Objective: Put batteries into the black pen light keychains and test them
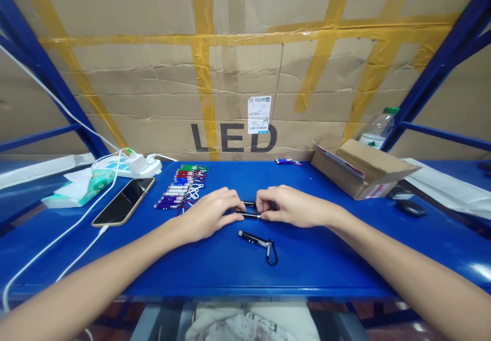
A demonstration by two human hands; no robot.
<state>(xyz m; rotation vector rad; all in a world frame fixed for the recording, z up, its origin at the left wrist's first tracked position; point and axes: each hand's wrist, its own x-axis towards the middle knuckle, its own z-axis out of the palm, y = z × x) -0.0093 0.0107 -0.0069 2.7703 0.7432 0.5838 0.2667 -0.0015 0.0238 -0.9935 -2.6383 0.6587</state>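
My left hand [210, 212] is closed, its fingertips on the left end of a black keychain flashlight [250, 215] that lies level at the middle of the blue table. On the same flashlight's right end, the bent fingers of my right hand [295, 206] are pinched and cover its clip. Just behind it is a second black flashlight [249, 204], partly hidden by my hands. Nearer to me lies a third black flashlight [253, 239] with a black carabiner [272, 253], apart from both hands.
A row of coloured keychain flashlights [180, 187] lies left of my hands, beside a charging phone [123, 202], a tissue pack [82, 187] and a power strip [153, 166]. One blue flashlight [284, 161] lies at the back. An open cardboard box [355, 169] and a mouse [410, 207] are at right.
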